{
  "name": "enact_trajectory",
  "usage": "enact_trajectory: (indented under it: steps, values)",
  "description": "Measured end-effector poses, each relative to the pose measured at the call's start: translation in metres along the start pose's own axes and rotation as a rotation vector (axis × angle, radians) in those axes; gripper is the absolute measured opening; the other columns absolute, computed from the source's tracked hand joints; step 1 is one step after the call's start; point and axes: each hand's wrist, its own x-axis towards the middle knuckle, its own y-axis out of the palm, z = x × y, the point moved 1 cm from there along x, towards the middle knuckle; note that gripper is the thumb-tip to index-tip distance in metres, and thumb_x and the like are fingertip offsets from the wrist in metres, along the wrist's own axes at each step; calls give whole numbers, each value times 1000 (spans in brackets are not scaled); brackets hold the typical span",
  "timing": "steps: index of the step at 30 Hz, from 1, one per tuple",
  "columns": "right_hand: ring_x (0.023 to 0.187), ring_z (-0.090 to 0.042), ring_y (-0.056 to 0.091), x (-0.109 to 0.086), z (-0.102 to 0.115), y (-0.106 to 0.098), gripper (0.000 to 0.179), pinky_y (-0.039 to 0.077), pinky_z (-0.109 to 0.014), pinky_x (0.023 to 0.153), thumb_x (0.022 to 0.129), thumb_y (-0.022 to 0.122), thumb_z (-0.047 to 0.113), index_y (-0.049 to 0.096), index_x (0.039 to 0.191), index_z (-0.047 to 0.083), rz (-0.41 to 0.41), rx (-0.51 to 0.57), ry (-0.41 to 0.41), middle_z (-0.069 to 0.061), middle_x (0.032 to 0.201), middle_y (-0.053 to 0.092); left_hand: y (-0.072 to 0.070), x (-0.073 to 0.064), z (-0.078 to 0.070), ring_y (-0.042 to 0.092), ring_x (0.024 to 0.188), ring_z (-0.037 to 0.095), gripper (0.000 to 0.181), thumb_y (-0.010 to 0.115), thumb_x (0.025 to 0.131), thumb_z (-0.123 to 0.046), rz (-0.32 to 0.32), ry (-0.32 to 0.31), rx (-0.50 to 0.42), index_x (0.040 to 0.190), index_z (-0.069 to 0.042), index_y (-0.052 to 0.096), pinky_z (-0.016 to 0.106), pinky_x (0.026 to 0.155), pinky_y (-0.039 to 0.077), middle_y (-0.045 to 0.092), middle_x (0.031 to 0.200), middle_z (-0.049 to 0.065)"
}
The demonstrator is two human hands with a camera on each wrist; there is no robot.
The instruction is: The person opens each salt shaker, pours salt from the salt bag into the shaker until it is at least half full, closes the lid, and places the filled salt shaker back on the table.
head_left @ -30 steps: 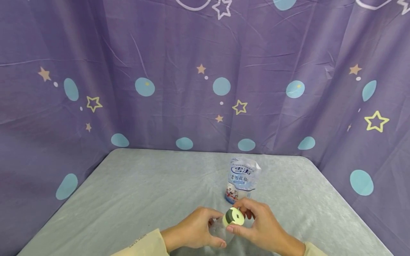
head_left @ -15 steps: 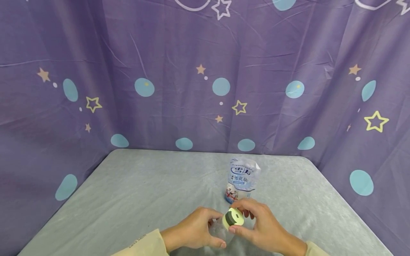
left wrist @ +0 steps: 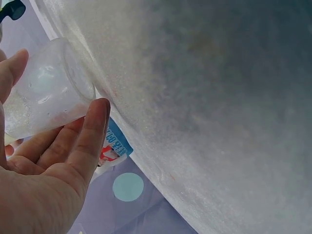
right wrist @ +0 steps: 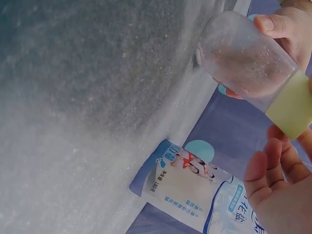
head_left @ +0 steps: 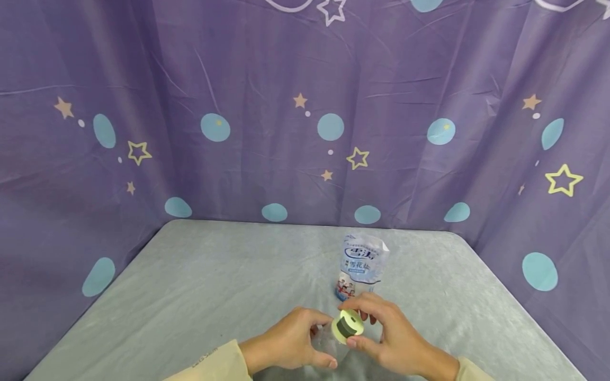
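A clear seasoning jar (right wrist: pixel 246 56) with moisture or fine grains on its inner wall stands at the table's front, tilted a little. My left hand (head_left: pixel 289 341) grips its body, thumb on one side and fingers on the other. On top sits a pale yellow-green lid (head_left: pixel 347 325) with a dark green band across it. Fingertips and thumb of my right hand (head_left: pixel 388 333) pinch the lid's edge. Behind the right hand stands a white and blue salt pouch (head_left: pixel 360 264), its base partly hidden by that hand.
A grey-green cloth covers the table (head_left: pixel 229 275). Purple curtain (head_left: pixel 267 121) with stars and blue dots hangs along the back and both sides. In the left wrist view a dark green rounded piece (left wrist: pixel 14 9) shows at the top corner.
The lid has turned: its dark band has swung from the left side toward the lower front. My right fingers have shifted round with it. The left hand, jar body and pouch stay put.
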Motion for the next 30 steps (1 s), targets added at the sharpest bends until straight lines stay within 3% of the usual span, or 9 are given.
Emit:
enact_trajectory:
  steps: [8,15,22,30]
  values:
    - [87,-7,55,0,-2,-1,54,48,-28,69,83,83,17,62,133,21,36,45,-13,6,112,65,-1,0,-2,52,66,-2,45,94,74,-29,13,-13,-3,115,-22,77,16,60,47,63,78,-17]
    - [101,-13,58,-1,-4,-2,59,46,-24,74,83,81,10,61,137,19,74,76,-65,-1,125,63,-1,0,-3,50,63,-3,39,94,73,-30,7,-8,19,106,-24,76,16,56,45,59,74,-18]
    - [107,-16,57,-2,-2,-2,63,47,-27,76,84,81,5,58,142,15,104,108,-39,-2,132,60,1,0,-1,54,67,-3,42,95,71,-30,-5,-6,35,109,-23,77,16,58,47,66,83,-19]
    - [94,-9,56,-2,-1,-2,66,47,-25,72,83,86,23,58,142,21,33,7,-8,5,124,63,1,1,-2,56,70,-3,44,95,71,-28,-16,2,35,110,-23,78,16,62,48,69,90,-19]
